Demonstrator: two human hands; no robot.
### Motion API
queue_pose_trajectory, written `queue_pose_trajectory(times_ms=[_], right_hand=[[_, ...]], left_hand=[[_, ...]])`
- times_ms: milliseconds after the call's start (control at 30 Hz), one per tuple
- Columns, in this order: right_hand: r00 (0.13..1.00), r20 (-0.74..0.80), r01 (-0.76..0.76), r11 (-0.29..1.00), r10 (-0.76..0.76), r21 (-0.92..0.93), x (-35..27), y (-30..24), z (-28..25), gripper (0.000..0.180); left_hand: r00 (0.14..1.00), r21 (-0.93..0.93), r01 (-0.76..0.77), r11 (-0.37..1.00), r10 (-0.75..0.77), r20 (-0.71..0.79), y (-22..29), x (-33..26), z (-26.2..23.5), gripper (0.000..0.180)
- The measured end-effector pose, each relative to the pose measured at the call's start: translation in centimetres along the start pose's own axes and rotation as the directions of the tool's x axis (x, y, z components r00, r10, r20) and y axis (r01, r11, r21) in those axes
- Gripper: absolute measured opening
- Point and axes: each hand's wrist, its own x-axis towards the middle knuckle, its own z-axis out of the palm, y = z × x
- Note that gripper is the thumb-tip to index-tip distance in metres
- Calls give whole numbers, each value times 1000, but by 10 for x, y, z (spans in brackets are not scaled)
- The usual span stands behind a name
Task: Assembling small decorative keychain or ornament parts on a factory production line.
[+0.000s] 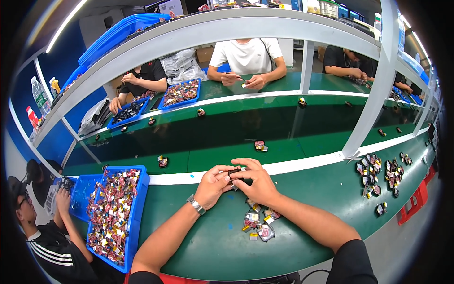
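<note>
Above the green tabletop (198, 251), near its white edge strip, both hands meet on a small black plastic part (233, 173). My left hand (211, 188), with a metal-band watch on its wrist, pinches the part from the left. The fingers of my right hand (257, 184) close over it from the other side, hiding much of its shape. A small pale piece sticks out beneath the fingers. Under my right forearm lie several small electronic assemblies (252, 218) with dark casings and white-and-yellow pieces; one clear-faced assembly (266, 232) sits closest to me.
At left stands a blue tray (141, 199) heaped with small red circuit boards. Clusters of assemblies (368, 173) lie at right. Beyond the white strip, a green conveyor (217, 156) carries scattered assemblies. A white frame post (373, 90) rises at right. Co-workers sit across and at left.
</note>
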Motion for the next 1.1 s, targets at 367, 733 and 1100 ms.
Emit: queue_pose_trajectory(times_ms=[367,733,1100], right_hand=[[962,-62,241,937,-265,-252,9,-7,-5,14],[933,-58,302,857,-356,-417,5,-4,0,17],[911,26,333,696,-412,-637,2,-2,2,13]], left_hand=[[994,39,23,999,-19,-104,3,-1,10,27],[993,22,49,999,-47,-105,6,-2,11,28],[988,77,54,996,-42,-146,3,-2,18,26]])
